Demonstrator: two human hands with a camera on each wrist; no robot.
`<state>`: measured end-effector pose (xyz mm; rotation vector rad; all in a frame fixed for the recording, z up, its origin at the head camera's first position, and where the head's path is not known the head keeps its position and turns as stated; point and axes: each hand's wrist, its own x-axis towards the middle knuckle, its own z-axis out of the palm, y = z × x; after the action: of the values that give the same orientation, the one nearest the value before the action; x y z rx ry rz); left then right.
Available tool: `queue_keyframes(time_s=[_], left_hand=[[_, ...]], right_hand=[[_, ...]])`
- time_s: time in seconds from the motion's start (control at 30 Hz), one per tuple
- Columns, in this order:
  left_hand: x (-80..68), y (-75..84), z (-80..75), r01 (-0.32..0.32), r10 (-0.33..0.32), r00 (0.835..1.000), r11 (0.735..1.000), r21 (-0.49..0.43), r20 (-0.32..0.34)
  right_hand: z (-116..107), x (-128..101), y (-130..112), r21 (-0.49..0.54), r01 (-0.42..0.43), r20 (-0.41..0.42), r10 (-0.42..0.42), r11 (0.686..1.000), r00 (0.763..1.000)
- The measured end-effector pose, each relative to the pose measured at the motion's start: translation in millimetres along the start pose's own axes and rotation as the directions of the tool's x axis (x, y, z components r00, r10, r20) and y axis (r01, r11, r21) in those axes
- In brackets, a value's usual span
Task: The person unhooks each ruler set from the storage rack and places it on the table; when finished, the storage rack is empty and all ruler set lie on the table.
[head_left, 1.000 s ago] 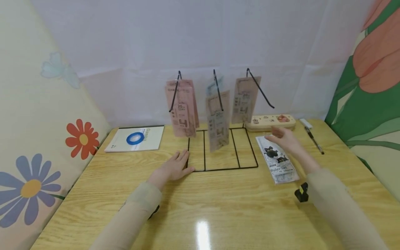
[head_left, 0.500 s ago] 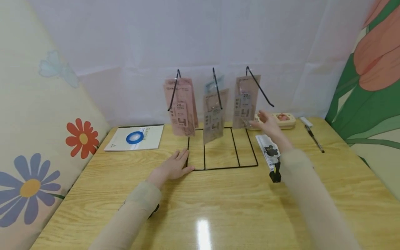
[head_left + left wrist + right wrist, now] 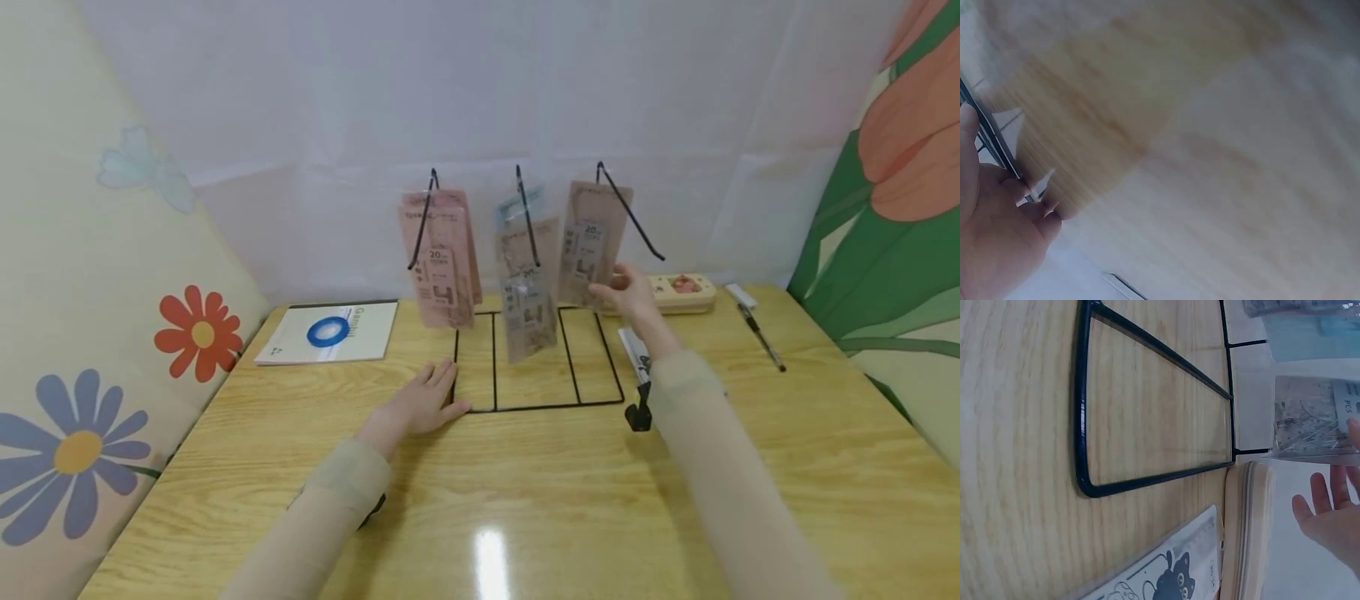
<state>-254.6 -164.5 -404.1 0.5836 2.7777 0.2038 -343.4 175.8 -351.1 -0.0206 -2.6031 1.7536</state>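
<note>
My right hand (image 3: 632, 298) is at the lower right edge of a ruler set packet (image 3: 594, 237) hanging from the right hook of a black wire display rack (image 3: 551, 407). Its thumb lies on the front of the packet and the index finger goes behind the edge, pinching it; in the right wrist view the other fingers (image 3: 1319, 494) stick out below. My left hand (image 3: 422, 402) rests on the rack's front left corner, fingers along the side bar and thumb on the front bar. Pink packets (image 3: 438, 267) hang from the left hook, grey and blue ones (image 3: 528, 287) from the middle hook.
A black-cat ruler set packet (image 3: 1175, 578) lies right of the rack, partly under my right forearm. Behind it are a cream pencil case (image 3: 682, 293), a pen (image 3: 761, 335) and a white eraser-like block (image 3: 741, 295). A notebook (image 3: 367, 342) with blue tape (image 3: 327, 332) lies at left.
My right hand has moved left from above the cat packet to the packet on the right hook and now pinches its edge. The hanging packets sway slightly. My left hand stays put.
</note>
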Motion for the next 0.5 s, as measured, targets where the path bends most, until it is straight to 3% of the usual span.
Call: queue_keyframes(time_s=[0.17,0.3,0.4,0.5], left_hand=[[0.0,3.2,-3.1,-0.004,0.004,1.000,1.000,0.004,-0.006],[-0.2,5.0,-3.3,0.000,0.000,1.000,1.000,-0.001,0.001],[-0.3,5.3,-2.2,0.008,-0.008,1.000,1.000,0.002,0.011],[-0.7,5.1,-2.7,0.007,-0.008,1.000,1.000,0.006,0.013]], right_hand=[[2,-4,5,-0.002,0.011,-0.039,-0.011,1.000,0.999],[-2,-11,11,-0.019,0.074,-0.030,-0.075,0.997,0.997],[-8,-22,17,-0.023,0.138,-0.031,-0.139,0.990,0.990],[-16,-41,20,0.034,0.144,-0.007,-0.144,0.989,0.990]])
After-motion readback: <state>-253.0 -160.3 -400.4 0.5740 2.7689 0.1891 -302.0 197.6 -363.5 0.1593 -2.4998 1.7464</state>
